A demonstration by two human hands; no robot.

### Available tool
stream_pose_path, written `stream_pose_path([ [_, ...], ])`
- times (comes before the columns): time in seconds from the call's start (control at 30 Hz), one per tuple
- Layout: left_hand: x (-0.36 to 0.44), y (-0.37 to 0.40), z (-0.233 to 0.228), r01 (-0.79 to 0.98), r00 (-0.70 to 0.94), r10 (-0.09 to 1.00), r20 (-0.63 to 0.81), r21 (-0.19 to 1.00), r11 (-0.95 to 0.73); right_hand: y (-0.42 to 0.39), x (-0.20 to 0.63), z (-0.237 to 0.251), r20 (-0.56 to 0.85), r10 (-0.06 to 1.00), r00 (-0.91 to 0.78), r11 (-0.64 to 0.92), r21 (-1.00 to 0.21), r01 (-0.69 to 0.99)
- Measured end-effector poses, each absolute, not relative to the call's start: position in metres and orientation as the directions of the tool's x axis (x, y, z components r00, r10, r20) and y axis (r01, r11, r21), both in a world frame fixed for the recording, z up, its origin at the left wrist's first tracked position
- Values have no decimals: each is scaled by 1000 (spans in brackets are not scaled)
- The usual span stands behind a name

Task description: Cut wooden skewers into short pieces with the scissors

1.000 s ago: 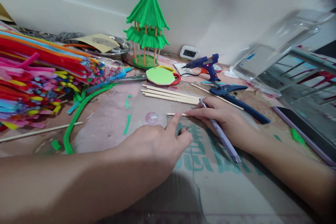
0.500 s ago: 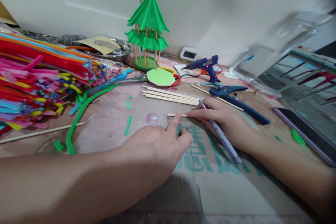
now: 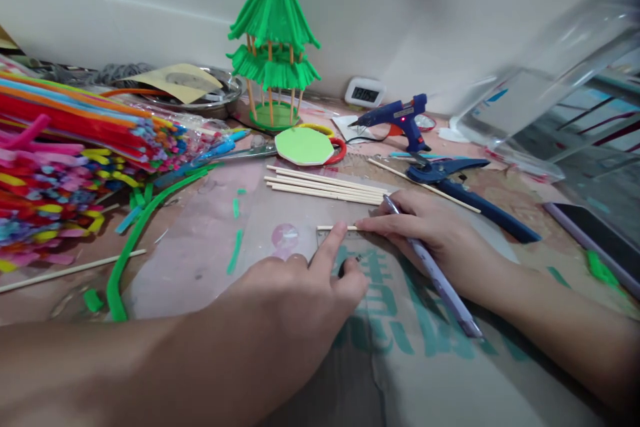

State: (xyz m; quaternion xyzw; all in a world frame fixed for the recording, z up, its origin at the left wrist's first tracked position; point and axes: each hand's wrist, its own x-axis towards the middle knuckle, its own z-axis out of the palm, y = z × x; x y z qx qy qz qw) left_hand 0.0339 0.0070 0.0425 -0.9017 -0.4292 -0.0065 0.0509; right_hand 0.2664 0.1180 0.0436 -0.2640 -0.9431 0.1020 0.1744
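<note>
A short length of wooden stick (image 3: 324,228) lies along the marked edge of a clear ruler (image 3: 321,237). My left hand (image 3: 295,300) has its index finger pressed down across stick and ruler, with the thumb bent in beside it; its other fingers are hidden. My right hand (image 3: 425,233) pinches the stick's right side at the fingertips. A lilac pen (image 3: 440,280) is tucked in that same hand, slanting back toward the wrist. Several loose wooden sticks (image 3: 320,185) lie just beyond both hands.
A green pagoda model (image 3: 274,47) stands at the back, near a light-green octagon (image 3: 303,146). To the right are a glue gun (image 3: 400,117), blue cutters (image 3: 465,193) and a phone (image 3: 595,240). Colourful pipe cleaners (image 3: 70,160) crowd the left.
The view has shifted slightly, so things look a little nearer and spread outward. Both hands keep the same hold on stick, ruler and pen.
</note>
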Motion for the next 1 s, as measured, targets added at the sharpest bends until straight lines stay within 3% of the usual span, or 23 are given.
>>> stream_pose_path([
  [0.3,33,12,52,742,667,742,-75,-26,-670,118,269,44,230,560,-796,811,-348,471],
  [1.0,30,8,50,734,677,736,21,-83,-674,119,271,42,255,490,-833,854,-330,401],
])
